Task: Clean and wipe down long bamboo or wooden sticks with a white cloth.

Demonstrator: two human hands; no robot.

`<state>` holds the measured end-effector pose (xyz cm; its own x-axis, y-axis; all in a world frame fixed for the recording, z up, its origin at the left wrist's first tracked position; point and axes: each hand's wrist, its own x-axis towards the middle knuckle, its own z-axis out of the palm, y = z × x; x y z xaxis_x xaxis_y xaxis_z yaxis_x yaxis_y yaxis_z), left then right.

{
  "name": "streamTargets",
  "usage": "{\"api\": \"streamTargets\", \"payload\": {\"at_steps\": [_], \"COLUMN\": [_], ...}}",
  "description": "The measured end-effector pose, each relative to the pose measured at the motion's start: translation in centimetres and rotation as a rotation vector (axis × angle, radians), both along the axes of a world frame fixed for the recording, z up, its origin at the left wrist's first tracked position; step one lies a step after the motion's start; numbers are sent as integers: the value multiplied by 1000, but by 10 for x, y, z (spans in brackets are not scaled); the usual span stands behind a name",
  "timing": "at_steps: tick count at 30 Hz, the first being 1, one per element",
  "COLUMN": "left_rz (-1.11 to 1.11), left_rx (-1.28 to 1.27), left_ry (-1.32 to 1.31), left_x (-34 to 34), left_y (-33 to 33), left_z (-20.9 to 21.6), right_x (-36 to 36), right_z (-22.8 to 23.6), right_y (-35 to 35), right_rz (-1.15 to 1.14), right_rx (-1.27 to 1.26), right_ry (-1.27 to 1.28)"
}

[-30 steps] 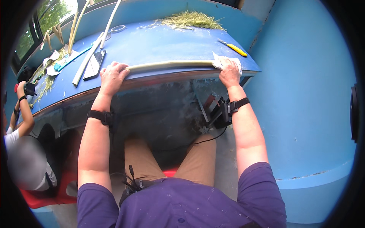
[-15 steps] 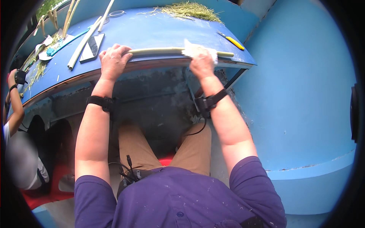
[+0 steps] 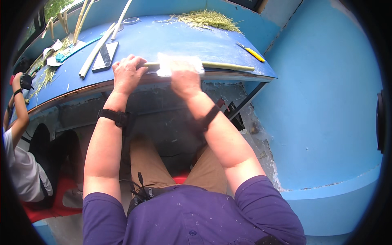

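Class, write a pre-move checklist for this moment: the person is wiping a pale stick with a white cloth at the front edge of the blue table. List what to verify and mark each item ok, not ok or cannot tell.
1. Left hand pins the pale stick on the table edge: ok.
2. Right hand presses the white cloth onto the stick: ok.
3. Stick lies along the blue table, not hanging off: ok.
4. Yellow-handled knife is apart from both hands: ok.
5. Phone is clear of the stick: ok.
6. Cloth wraps fully round the stick: cannot tell.
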<state>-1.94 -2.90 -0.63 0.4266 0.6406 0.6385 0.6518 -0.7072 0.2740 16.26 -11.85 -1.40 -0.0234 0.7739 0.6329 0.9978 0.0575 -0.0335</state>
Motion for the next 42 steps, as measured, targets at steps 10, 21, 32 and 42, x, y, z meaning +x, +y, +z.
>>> {"api": "streamTargets", "payload": {"at_steps": [10, 21, 32, 42], "left_rz": [-28, -72, -28, -158], "left_rx": [32, -71, -30, 155], "left_ry": [4, -18, -10, -240], "left_x": [16, 32, 31, 45], "left_y": [4, 14, 6, -47], "left_z": [-3, 1, -1, 10], "right_x": [193, 227, 105, 64], "right_z": [-8, -14, -16, -5], "right_y": [-51, -43, -7, 15], "right_rz": [-268, -276, -139, -97], "right_rx": [94, 74, 55, 42], "right_ry": [-74, -15, -48, -12]}}
